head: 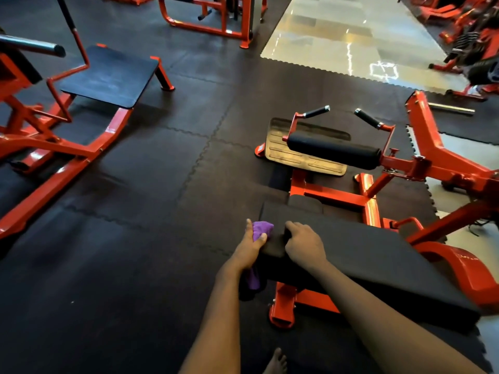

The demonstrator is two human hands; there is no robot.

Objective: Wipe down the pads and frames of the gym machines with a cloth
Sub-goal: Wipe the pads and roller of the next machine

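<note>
A long black bench pad [359, 263] on a red machine frame [334, 198] runs from the centre to the lower right. My left hand [252, 245] grips a purple cloth [262, 228] against the pad's near left corner, and a tail of the cloth hangs below my wrist. My right hand [303, 242] rests on top of the pad beside it, fingers curled over the pad's end edge. A black roller pad [334, 149] and a metal foot plate [280, 149] lie beyond.
Another red machine with a flat black platform [110, 75] stands at the left. More red frames [216, 14] line the back and right [475, 41]. Black rubber floor tiles [135, 238] lie between them. A shiny tiled floor [351, 36] lies behind. My bare foot [276, 361] shows below.
</note>
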